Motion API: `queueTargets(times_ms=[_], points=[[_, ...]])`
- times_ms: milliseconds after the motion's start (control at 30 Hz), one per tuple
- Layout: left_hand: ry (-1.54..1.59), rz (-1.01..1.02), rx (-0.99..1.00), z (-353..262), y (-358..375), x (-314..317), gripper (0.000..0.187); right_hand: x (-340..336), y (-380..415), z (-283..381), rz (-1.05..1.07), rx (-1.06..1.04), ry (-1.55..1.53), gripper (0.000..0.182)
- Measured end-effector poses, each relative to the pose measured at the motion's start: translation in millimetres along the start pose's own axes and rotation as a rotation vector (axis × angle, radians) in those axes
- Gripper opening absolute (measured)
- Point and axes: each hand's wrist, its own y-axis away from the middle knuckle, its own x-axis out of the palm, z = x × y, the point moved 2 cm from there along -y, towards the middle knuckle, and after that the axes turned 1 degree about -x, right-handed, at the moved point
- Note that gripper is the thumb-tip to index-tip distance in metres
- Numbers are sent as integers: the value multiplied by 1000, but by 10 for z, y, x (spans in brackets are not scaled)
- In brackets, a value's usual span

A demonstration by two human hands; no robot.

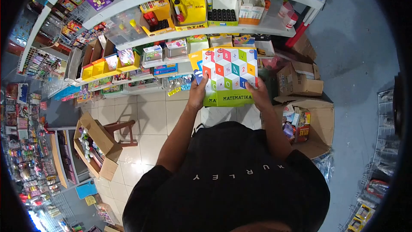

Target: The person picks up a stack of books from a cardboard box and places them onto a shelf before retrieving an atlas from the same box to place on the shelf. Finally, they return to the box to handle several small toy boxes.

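Note:
Several thin books with a coloured hexagon pattern and the word MATEMATIKA are held up in front of the shelves, fanned to the left. The front MATEMATIKA book (234,75) overlaps another like it, and a yellow and blue cover (197,65) shows behind them. My left hand (198,91) grips the fanned left edges, thumb on the front covers. On the right edge of the front book, my right hand (259,94) is closed, with its thumb and fingers around the lower corner.
Curved grey shelves (171,36) with boxed goods stretch across the front. Open cardboard boxes (319,124) stand at the right, one holding books and packets. At the left are a brown stool (124,132) and another filled box (92,146). Hanging goods line the far left.

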Motion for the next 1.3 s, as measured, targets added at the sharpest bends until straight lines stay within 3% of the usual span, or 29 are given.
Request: queueTargets(times_ms=[67,233,333,467,533,600,667,733,833,933,1000,1067,1167,1267,1300], points=[[-31,-6,-43,89,17,-121,32,-76,-18,-130,12,-25,157,36],[-204,-195,-99,587,184,-691,30,-205,154,-746,167,364,4,48],[-210,-303,-105,1084,457,-1285,32,-325,339,-1479,199,456,120,52],[-271,-499,-197,1559,944,-1960,32,-335,714,-2129,233,738,47,55],[-302,-576,-232,1603,1151,-2067,32,-347,842,-2443,297,751,147,57],[-327,-612,-286,1569,1290,-2071,32,-375,923,-2786,192,870,233,58],[-372,-667,-297,1731,1382,-2207,33,-435,930,-3144,201,857,413,51],[-341,-741,-388,1957,1488,-2360,33,-453,847,-3488,267,679,722,48],[-207,-800,-387,2372,1672,-2525,33,-453,670,-4231,134,734,636,47],[-120,-845,-511,2410,1763,-2424,35,-324,256,-4780,239,113,1006,45],[-61,-831,-480,2559,1893,-2434,37,357,-159,-3978,67,699,341,41],[-189,-866,-548,3084,2146,-2695,37,640,-555,-4010,53,614,129,39],[-13,-843,-536,2926,2133,-2513,37,1069,-1232,-4002,-48,562,-16,38],[-78,-817,-594,2989,2226,-2545,36,1385,-1922,-3986,-73,547,-72,32],[-189,-810,-707,2681,2107,-2441,35,1460,-2139,-4008,-53,542,-78,32]])
